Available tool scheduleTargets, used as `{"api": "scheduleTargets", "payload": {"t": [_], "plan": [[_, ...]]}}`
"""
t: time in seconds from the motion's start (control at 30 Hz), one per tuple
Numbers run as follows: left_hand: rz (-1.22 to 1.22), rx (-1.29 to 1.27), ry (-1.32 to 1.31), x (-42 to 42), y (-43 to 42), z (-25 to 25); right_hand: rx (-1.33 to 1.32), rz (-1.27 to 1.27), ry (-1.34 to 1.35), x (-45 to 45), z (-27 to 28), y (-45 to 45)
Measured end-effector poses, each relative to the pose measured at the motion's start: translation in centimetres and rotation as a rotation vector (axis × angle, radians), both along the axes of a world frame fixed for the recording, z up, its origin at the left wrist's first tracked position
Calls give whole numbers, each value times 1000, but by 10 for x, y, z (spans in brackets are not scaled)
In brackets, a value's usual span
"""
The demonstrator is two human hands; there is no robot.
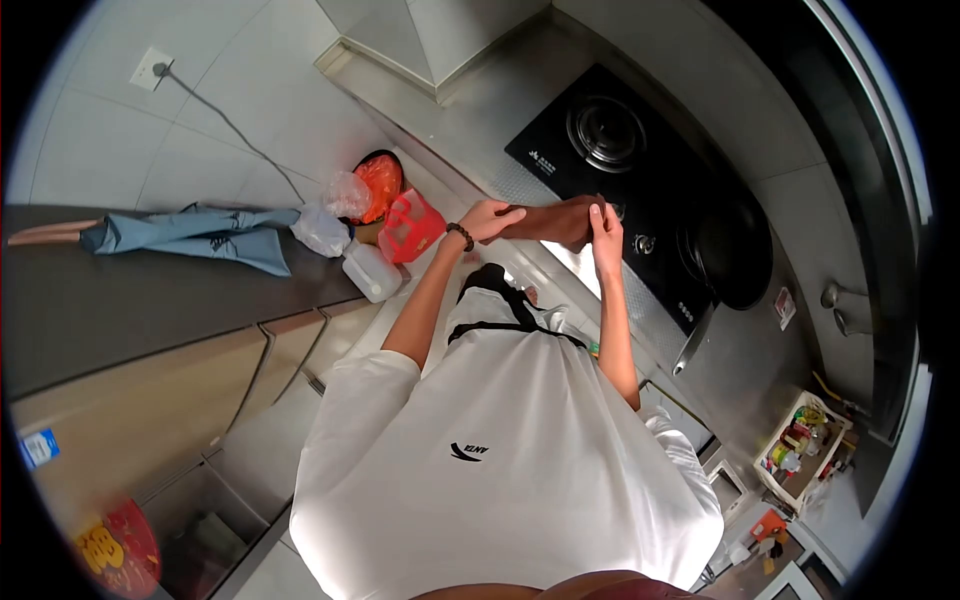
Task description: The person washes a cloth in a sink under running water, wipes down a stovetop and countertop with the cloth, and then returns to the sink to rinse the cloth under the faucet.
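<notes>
A brown cloth point(548, 222) is stretched between my two hands, above the front edge of the gas stove point(560, 165). Its left end is gripped by my left hand point(488, 220), which wears a dark beaded bracelet. At the other end, my right hand point(606, 240) pinches the cloth between thumb and fingers. Beyond the cloth lies a round burner point(607, 133). A black wok point(735, 255) sits on the stove to the right of my right hand, its handle pointing toward me.
To the left, red plastic bags point(412, 225) and a white plastic jug point(371, 272) stand near a blue cloth item point(200, 235) on the dark counter point(130, 300). At lower right is a basket point(800, 450) of bottles. A power cord hangs from a wall socket point(150, 70).
</notes>
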State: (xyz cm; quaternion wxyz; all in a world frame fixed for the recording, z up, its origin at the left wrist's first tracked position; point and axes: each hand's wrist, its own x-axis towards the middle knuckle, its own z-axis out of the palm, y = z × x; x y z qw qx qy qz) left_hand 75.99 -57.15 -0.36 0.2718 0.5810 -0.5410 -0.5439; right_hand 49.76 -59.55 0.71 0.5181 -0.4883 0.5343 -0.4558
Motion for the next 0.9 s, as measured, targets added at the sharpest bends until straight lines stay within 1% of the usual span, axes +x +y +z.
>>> {"api": "scheduleTargets", "payload": {"t": [0.07, 0.1, 0.17, 0.2, 0.23, 0.3, 0.33, 0.37, 0.4, 0.43, 0.47, 0.5, 0.63, 0.7, 0.77, 0.83, 0.9], "plan": [[-82, -158, -133, 16, -35, -12, -35, -52, 63, 8, 3, -17], [-97, -160, -133, 22, -54, -18, -19, -80, 14, 8, -6, -26], [9, -329, -45, 22, -86, -20, 32, -141, -61, 12, -17, -43], [40, -318, -45, 20, -102, -17, 70, -181, -106, 11, -31, -51], [98, -340, -132, 14, -117, -6, 68, -208, -106, 16, -42, -58], [263, -741, -797, -11, -139, 12, 13, -416, 272, 25, -63, -72], [202, -776, -909, -22, -152, 1, 8, -421, 366, 24, -79, -78], [144, -811, -1024, -33, -164, -15, 9, -435, 372, 25, -82, -83], [73, -825, -1017, -46, -164, -22, 48, -453, 386, 28, -82, -85], [-114, -516, -906, -62, -163, -41, 89, -472, 397, 32, -85, -86], [-117, -529, -934, -74, -155, -69, 89, -454, 380, 29, -101, -85], [-123, -542, -960, -79, -149, -89, 186, -461, 307, 40, -76, -81], [-179, -571, -835, -73, -173, -91, 198, -432, 283, 23, -80, -61], [-195, -624, -897, -68, -208, -99, 225, -440, 268, 19, -78, -51], [-192, -672, -900, -65, -246, -117, 330, -444, 272, 8, -62, -43], [-214, -678, -883, -58, -271, -120, 348, -456, 281, 3, -55, -35], [-308, -789, -881, -52, -282, -125, 387, -447, 245, -1, -53, -28]]}}
